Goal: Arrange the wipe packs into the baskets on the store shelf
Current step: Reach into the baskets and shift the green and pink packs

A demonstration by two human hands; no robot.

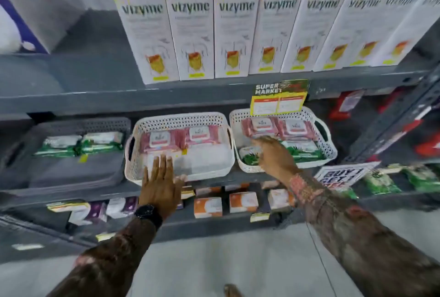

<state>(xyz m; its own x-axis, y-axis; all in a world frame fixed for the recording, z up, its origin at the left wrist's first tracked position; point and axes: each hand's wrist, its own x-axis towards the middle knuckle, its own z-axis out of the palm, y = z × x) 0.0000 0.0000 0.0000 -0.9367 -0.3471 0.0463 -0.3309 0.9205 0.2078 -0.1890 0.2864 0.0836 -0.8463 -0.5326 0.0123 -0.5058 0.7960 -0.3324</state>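
Note:
Two white perforated baskets stand side by side on the middle shelf. The left white basket (133, 165) holds two pink wipe packs (157, 140) at its back, its front floor bare. The right white basket (329, 147) holds two pink packs (294, 127) at the back and green wipe packs (302, 149) in front. My left hand (160, 183) lies flat, fingers apart, on the front rim of the left basket. My right hand (273, 156) reaches over the right basket's front left, onto a green pack (250, 157); whether it grips the pack is unclear.
A grey basket (95, 125) with two green packs stands at the left. Tall white and yellow boxes (192, 25) fill the shelf above. A yellow price tag (279, 96) hangs over the right basket. Small orange boxes (208, 206) and green packs (381, 181) lie on lower shelves.

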